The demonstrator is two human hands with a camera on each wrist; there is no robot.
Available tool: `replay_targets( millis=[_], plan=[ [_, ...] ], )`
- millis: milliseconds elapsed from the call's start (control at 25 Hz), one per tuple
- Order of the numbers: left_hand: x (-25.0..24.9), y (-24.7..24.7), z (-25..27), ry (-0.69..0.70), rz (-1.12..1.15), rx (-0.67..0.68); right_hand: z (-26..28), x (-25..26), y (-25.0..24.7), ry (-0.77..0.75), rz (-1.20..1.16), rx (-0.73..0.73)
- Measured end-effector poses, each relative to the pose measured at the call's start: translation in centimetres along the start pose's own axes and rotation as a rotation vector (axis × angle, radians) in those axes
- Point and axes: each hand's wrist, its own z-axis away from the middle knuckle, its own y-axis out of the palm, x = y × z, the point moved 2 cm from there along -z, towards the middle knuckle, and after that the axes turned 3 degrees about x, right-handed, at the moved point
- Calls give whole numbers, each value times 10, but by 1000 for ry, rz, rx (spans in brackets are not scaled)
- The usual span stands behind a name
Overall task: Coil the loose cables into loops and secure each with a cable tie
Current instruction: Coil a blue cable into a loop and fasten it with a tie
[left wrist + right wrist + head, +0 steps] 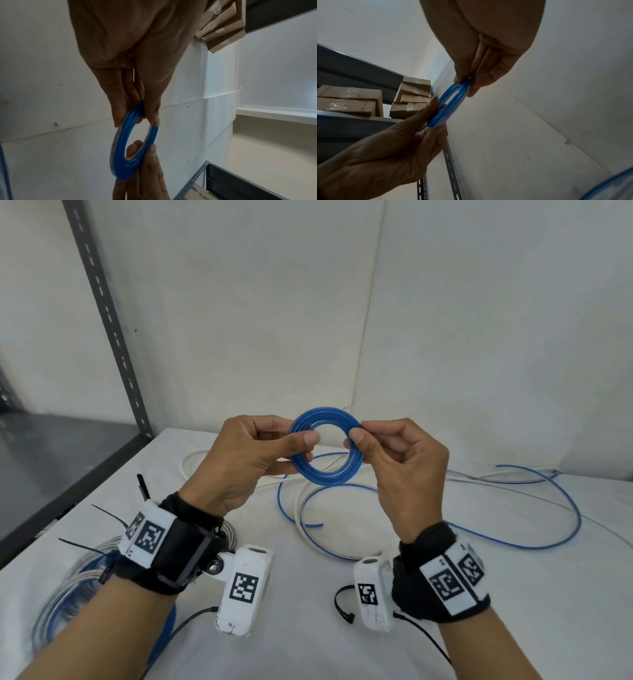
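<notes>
A small coil of blue cable (325, 445) is held up in the air above the white table (308, 645), between both hands. My left hand (301, 441) pinches its left side with thumb and fingers; my right hand (356, 436) pinches its right side. The left wrist view shows the coil (132, 146) edge-on with the left thumb and fingers (149, 115) at its top and the other hand's fingers below. In the right wrist view the coil (448, 104) sits between the right fingertips (467, 83) and the left hand. A black cable tie (342, 602) lies on the table near my right wrist.
Loose blue cable (513, 508) and white cable (308, 529) sprawl over the table behind the hands. A bigger tied bundle of clear and blue cable (68, 587) with black tie tails lies at the left. A grey metal shelf (68, 446) stands left.
</notes>
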Motion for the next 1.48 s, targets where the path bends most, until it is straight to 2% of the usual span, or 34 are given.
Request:
replay_targets(
  millis=[80,360,600,640,800,880,1120,1320,1480],
  plan=[
    [0,-2,0,-7,8,-18,2,-4,4,25,-34,-28],
    [4,-2,-2,-27,76,-33,-1,2,2,152,-109,105],
    [7,1,-3,-40,44,-1,-2,0,-2,139,-79,98],
    [7,3,-3,-73,15,46,-4,1,-5,132,-51,137],
    [10,10,0,-294,-76,259,-4,5,-11,97,170,448],
    [14,15,1,-317,-109,302,-3,6,-10,83,249,508],
    [17,25,2,-237,-213,267,-3,3,-10,81,301,497],
    [20,23,-3,-163,-343,224,-4,-1,-9,123,180,452],
    [23,23,-5,-159,-314,207,-4,-5,-8,131,138,423]
  ],
)
